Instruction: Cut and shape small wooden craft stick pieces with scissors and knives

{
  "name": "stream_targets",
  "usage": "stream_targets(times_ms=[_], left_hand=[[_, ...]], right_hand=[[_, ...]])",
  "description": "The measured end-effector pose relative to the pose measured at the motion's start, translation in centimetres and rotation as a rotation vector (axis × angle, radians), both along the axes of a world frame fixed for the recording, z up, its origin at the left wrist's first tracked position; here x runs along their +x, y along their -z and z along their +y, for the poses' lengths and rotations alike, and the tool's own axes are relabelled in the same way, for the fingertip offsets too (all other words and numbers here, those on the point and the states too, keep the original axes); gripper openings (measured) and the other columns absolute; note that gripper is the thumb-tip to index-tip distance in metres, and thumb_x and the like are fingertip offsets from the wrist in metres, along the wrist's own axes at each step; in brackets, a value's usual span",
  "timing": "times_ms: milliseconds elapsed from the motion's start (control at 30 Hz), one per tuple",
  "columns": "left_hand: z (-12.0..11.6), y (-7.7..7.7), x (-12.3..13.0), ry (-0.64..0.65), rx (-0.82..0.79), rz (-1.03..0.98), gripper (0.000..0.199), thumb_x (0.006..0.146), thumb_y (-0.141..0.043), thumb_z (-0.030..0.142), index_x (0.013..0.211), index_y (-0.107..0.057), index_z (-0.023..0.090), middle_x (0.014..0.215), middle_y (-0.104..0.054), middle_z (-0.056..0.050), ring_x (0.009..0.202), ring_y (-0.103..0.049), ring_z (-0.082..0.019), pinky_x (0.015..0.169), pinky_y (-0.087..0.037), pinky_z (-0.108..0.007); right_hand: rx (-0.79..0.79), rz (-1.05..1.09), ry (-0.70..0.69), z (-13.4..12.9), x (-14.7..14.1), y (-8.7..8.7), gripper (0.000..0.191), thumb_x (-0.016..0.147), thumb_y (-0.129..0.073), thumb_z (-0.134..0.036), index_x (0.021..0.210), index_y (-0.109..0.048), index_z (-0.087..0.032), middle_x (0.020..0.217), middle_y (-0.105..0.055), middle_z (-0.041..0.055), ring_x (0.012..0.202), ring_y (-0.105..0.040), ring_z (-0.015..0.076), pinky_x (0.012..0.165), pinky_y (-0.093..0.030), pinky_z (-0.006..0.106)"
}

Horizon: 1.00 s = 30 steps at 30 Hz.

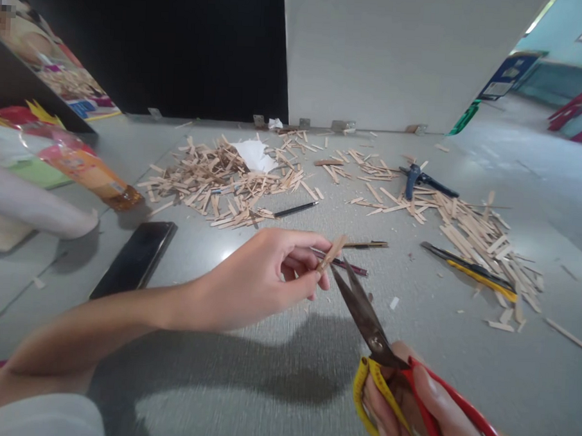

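Pinched between the thumb and fingers of my left hand (269,275) is a short, flat wooden strip (332,252), tilted upward. My right hand (437,404) grips scissors (370,327) with one yellow and one red handle. Their blades are slightly apart, the tips close to the lower part of the strip; whether they touch it I cannot tell. Behind my left fingers lie a dark red pen (351,267) and a gold-and-black pen (367,244). A black pen (296,209) rests farther back beside a heap of cut wooden pieces (215,182).
More wooden pieces (493,233) spread on the right, with a yellow-and-black utility knife (476,271) and dark blue clippers (422,179). At left are a black phone (135,259) and a bottle of orange drink (95,171). White paper (255,155) tops the heap. Upright panels (375,61) stand behind.
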<state>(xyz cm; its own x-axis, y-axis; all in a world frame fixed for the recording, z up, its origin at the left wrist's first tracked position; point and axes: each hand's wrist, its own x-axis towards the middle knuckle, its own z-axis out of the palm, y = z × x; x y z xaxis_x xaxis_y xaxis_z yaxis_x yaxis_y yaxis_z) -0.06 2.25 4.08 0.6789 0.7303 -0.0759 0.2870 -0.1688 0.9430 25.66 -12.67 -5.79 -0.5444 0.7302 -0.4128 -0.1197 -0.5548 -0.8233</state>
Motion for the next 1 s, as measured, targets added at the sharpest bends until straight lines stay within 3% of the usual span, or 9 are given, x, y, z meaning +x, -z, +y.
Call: stream_targets(times_ms=[100,267,367,500,600,700,1000], left_hand=[[0.1,-0.3,-0.2,0.008,0.007,0.019,0.023,0.094,-0.065,0.013,0.112,-0.079,0.019,0.089,-0.081,-0.001,0.073,-0.072,-0.013,0.065,-0.055,-0.022],[0.1,-0.6,-0.2,0.028,0.022,0.055,0.027,0.093,-0.062,0.015,0.113,-0.080,0.018,0.087,-0.079,-0.002,0.070,-0.067,-0.013,0.058,-0.050,-0.022],[0.1,-0.8,-0.2,0.052,0.034,0.074,0.025,0.095,-0.060,0.019,0.111,-0.080,0.018,0.083,-0.074,-0.002,0.068,-0.064,-0.013,0.057,-0.048,-0.022],[-0.2,-0.9,-0.5,0.053,0.120,0.090,0.029,0.096,-0.058,0.017,0.111,-0.082,0.019,0.081,-0.073,0.000,0.067,-0.063,-0.012,0.057,-0.046,-0.022],[-0.4,-0.9,-0.7,0.036,0.192,0.108,0.028,0.094,-0.058,0.015,0.108,-0.082,0.020,0.079,-0.073,0.001,0.063,-0.060,-0.011,0.055,-0.043,-0.021],[-0.6,-0.9,-0.8,0.040,0.213,0.119,0.027,0.092,-0.059,0.016,0.107,-0.081,0.020,0.078,-0.073,0.001,0.062,-0.059,-0.011,0.054,-0.042,-0.020],[-0.2,-1.0,-1.1,0.079,0.232,0.127,0.025,0.095,-0.058,0.015,0.105,-0.080,0.020,0.077,-0.071,0.001,0.060,-0.054,-0.010,0.054,-0.041,-0.020]], right_hand=[[0.027,0.036,0.017,0.2,-0.1,-0.2,0.066,0.097,-0.046,-0.090,0.085,-0.049,-0.025,0.072,-0.054,-0.0022,0.049,-0.045,0.0086,0.049,-0.037,0.022],[-0.038,-0.045,0.023,0.6,-0.3,-0.7,0.077,0.093,-0.041,-0.097,0.075,-0.053,-0.023,0.062,-0.051,-0.0020,0.047,-0.051,0.0096,0.041,-0.029,0.019],[-0.019,-0.024,0.034,0.8,-0.7,-1.1,0.078,0.093,-0.041,-0.097,0.070,-0.049,-0.023,0.054,-0.045,-0.0036,0.042,-0.046,0.0084,0.039,-0.026,0.018],[-0.056,0.019,0.019,1.3,-1.5,-1.6,0.087,0.081,-0.040,-0.107,0.057,-0.042,-0.024,0.044,-0.036,-0.0055,0.035,-0.041,0.0070,0.035,-0.021,0.016],[-0.162,0.008,-0.040,1.7,-1.7,-1.6,0.094,0.069,-0.028,-0.115,0.045,-0.036,-0.025,0.035,-0.028,-0.0060,0.028,-0.032,0.0052,0.032,-0.016,0.015],[-0.167,0.035,-0.080,1.9,-1.5,-1.0,0.096,0.063,-0.020,-0.118,0.040,-0.034,-0.026,0.028,-0.026,-0.0050,0.022,-0.025,0.0049,0.028,-0.014,0.017],[-0.076,0.000,-0.021,1.6,-0.9,0.7,0.091,0.079,-0.034,-0.110,0.046,-0.039,-0.025,0.030,-0.031,-0.0072,0.022,-0.032,0.0057,0.027,-0.019,0.017]])
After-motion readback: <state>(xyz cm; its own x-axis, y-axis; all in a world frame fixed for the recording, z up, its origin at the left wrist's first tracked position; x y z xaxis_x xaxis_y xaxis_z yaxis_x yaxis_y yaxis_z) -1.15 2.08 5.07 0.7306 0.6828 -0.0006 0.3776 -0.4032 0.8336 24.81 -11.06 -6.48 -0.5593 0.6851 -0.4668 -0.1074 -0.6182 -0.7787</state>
